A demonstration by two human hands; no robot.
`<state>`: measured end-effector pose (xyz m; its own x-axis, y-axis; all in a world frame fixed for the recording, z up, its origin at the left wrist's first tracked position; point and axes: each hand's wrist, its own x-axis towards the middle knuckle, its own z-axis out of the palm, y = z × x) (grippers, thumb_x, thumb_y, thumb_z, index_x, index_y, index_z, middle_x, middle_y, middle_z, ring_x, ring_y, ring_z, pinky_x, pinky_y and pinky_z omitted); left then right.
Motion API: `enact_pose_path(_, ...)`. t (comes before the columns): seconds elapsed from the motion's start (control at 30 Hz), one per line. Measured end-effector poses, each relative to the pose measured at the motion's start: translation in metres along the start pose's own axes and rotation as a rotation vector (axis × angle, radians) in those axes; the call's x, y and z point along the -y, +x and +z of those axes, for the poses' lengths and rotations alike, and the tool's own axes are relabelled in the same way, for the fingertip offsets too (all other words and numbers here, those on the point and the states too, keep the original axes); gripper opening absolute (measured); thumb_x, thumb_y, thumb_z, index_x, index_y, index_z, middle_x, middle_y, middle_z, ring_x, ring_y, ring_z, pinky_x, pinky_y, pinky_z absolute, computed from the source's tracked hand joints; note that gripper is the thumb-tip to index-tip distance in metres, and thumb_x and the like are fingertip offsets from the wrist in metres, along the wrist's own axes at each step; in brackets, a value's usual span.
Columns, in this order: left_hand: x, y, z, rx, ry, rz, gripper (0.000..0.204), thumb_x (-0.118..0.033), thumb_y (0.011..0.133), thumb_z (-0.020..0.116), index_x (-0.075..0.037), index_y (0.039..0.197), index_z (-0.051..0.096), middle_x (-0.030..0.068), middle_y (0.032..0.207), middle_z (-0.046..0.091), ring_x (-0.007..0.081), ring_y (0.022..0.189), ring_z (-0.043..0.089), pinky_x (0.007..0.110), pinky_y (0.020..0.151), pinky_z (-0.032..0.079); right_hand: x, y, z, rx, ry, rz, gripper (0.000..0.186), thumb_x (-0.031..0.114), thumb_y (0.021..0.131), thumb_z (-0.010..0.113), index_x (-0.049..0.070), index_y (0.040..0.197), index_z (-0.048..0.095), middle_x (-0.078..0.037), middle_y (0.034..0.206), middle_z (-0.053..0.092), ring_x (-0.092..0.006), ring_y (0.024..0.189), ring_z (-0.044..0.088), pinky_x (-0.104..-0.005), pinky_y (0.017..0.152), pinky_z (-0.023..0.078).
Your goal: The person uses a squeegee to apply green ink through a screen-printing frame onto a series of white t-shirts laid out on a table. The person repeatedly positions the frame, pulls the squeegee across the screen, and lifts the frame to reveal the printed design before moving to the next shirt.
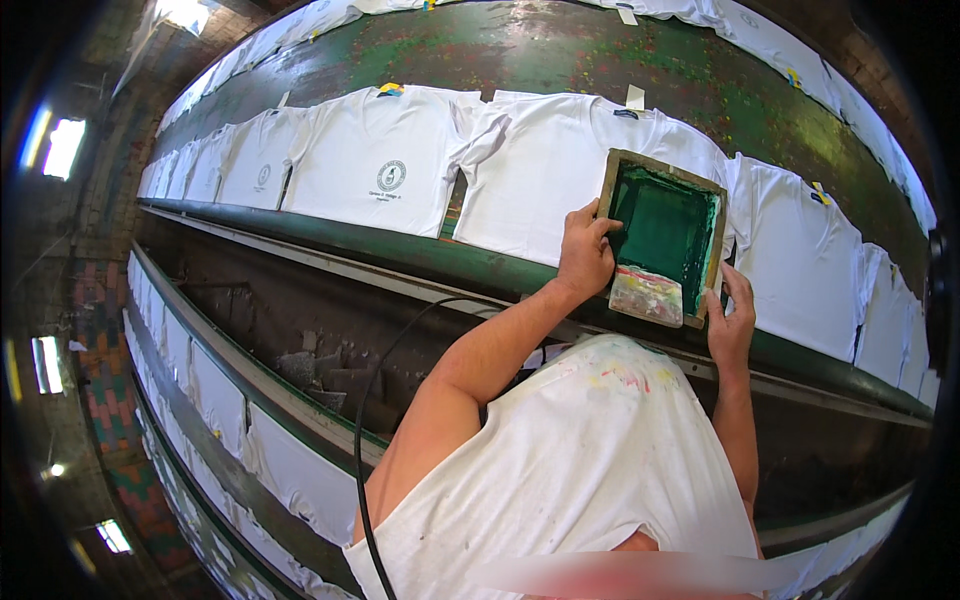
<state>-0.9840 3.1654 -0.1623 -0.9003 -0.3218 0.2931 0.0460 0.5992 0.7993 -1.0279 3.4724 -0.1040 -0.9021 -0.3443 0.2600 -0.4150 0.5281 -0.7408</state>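
A screen-printing frame point(716, 250) with wooden sides and a dark green mesh lies over a white T-shirt point(530, 170) on the long table. My left hand point(587, 250) is closed on the frame's left side, fingertips over the rim. At the near right corner, my right hand point(732, 315) grips the frame's outer edge with bent fingers. A flat block smeared with red, yellow and white paint point(647, 296), possibly a squeegee, rests in the frame's near end. The frame hides part of the shirt beneath.
To the left lies a white shirt with a small dark round print point(385, 160); a white shirt point(795, 260) lies to the right. More shirts line a lower-left table point(290, 470). A black cable point(362, 440) hangs by my left arm. Rubble point(310, 370) lies between the tables.
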Motion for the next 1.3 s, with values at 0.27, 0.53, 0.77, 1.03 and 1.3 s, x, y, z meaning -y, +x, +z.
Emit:
enact_pose_path(0.27,-0.011,-0.014,-0.013,-0.125,-0.003,0.242,0.044,0.014,0.078,0.065,-0.005,0.114,0.079,0.0341,0.161,0.054,0.0513,0.136,0.055,0.055,0.113,0.049,-0.035,-0.002,0.014,0.049,0.509,0.442,0.059,0.008,0.111,0.069,-0.007,0.165,0.052,-0.015,0.145,0.07,-0.0199,0.126,0.068,-0.036,0.109,0.055)
enact_pose_path(0.53,-0.065,-0.007,0.012,-0.095,-0.149,0.161,0.046,0.013,0.08,0.07,-0.006,0.12,0.078,0.0312,0.157,0.055,0.0508,0.142,0.053,0.054,0.115,0.048,-0.041,-0.018,-0.029,-0.127,0.529,0.44,0.058,0.018,0.114,0.068,-0.01,0.163,0.054,-0.014,0.147,0.07,-0.0187,0.125,0.069,-0.0348,0.11,0.053)
enact_pose_path(0.77,-0.164,-0.004,0.087,0.1,-0.52,0.22,0.042,0.0,0.092,0.08,-0.01,0.132,0.074,0.0324,0.159,0.051,0.0495,0.144,0.049,0.054,0.121,0.042,-0.033,-0.084,-0.126,-0.486,0.718,0.457,0.05,0.02,0.118,0.057,-0.009,0.16,0.056,-0.015,0.145,0.071,-0.0233,0.126,0.072,-0.0407,0.109,0.057)
enact_pose_path(1.03,-0.211,-0.027,0.153,0.267,-0.693,0.258,0.026,-0.004,0.098,0.079,-0.007,0.123,0.076,0.0335,0.154,0.054,0.0498,0.137,0.052,0.054,0.118,0.043,-0.026,-0.163,-0.175,-0.845,0.587,0.646,0.048,0.02,0.119,0.054,-0.006,0.158,0.058,-0.016,0.149,0.068,-0.0264,0.132,0.069,-0.0416,0.114,0.054)
enact_pose_path(1.3,-0.242,-0.03,0.214,0.319,-0.681,0.248,0.019,-0.011,0.091,0.087,-0.004,0.106,0.078,0.0363,0.15,0.055,0.0541,0.134,0.053,0.058,0.117,0.045,-0.075,-0.182,-0.214,-0.872,0.535,0.668,0.047,0.021,0.119,0.054,-0.005,0.156,0.06,-0.014,0.147,0.069,-0.0258,0.132,0.069,-0.0413,0.115,0.053)
